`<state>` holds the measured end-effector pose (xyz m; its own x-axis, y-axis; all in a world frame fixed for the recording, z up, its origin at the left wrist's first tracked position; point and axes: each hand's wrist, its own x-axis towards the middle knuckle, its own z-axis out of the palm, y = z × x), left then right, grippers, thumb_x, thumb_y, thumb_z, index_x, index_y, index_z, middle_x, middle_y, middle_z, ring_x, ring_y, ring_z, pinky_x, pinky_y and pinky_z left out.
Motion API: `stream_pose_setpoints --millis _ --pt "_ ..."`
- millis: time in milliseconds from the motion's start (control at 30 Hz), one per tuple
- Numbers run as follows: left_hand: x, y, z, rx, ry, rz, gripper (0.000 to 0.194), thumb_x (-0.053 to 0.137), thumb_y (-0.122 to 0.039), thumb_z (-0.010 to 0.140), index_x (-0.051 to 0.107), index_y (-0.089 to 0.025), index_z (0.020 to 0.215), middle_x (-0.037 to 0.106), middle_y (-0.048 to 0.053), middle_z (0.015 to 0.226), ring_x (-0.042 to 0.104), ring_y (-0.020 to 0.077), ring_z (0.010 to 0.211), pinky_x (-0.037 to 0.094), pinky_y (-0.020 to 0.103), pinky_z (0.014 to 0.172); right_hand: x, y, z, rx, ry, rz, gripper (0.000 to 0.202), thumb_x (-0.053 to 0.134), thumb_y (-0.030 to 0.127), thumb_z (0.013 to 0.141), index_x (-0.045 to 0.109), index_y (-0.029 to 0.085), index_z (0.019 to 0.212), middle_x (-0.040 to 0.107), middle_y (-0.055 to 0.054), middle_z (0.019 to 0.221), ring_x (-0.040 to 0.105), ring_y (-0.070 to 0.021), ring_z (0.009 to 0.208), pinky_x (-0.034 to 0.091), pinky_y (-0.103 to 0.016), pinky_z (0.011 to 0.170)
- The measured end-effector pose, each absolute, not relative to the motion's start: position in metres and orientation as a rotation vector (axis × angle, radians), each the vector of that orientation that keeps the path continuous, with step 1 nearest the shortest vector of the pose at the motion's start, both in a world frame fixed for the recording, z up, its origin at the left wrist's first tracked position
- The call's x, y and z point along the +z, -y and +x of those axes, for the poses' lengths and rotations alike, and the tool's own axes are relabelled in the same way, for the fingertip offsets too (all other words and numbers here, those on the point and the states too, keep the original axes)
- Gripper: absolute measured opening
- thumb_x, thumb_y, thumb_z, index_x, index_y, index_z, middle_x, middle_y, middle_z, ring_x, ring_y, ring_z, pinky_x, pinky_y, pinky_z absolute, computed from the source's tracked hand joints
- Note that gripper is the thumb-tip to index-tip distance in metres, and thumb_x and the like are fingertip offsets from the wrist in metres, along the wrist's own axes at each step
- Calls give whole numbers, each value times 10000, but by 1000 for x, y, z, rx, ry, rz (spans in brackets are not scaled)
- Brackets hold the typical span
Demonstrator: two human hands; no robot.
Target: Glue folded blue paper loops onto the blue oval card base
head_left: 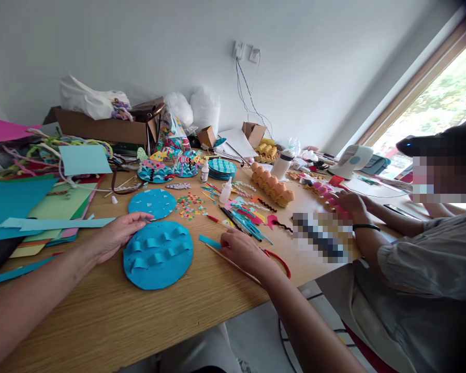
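Note:
A blue disc [158,274] with two rows of wavy blue paper strips lies near the table's front edge. My left hand [120,233] is at its upper left edge, fingers bent together; what they hold, if anything, is too small to make out. My right hand [243,251] is closed around the right end of a short blue paper strip [206,239], beside a thin wooden stick [233,264]. Red-handled scissors [281,261] lie partly behind that hand. Behind the wavy disc is a flat blue disc [152,203] with pale paper bits.
Coloured paper sheets [50,207] cover the left side. Confetti [190,205], a glue bottle [226,191], pens [236,221] and an egg carton [272,185] stand or lie further back. At the right, a person [419,259] works with pink pieces.

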<state>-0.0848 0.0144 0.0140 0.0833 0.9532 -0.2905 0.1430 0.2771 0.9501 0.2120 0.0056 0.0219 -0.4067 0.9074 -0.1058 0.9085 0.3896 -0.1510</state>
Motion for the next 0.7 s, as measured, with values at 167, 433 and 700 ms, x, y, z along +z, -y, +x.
stream_pose_setpoints --millis 167,433,700 --pt "10 -20 -74 870 -1416 1339 602 641 -584 580 603 -206 1047 654 90 1104 597 282 1030 506 344 804 16 -8 212 -306 -2528 1813 144 520 169 784 619 177 888 645 -57 957 567 -160 867 340 -232 682" --pt "58 -24 -104 800 -1538 1790 521 574 -567 588 656 -221 968 681 46 1065 608 272 1004 466 367 911 6 -18 215 -311 -2473 1885 110 494 170 768 598 176 801 639 -44 831 558 -164 776 310 -239 619" --pt "69 -2 -185 225 -1763 1953 230 604 -354 572 667 -228 754 660 25 726 608 249 733 466 285 625 5 -18 215 -280 -2415 1962 150 458 128 757 592 169 811 628 -48 802 553 -172 738 277 -247 577"
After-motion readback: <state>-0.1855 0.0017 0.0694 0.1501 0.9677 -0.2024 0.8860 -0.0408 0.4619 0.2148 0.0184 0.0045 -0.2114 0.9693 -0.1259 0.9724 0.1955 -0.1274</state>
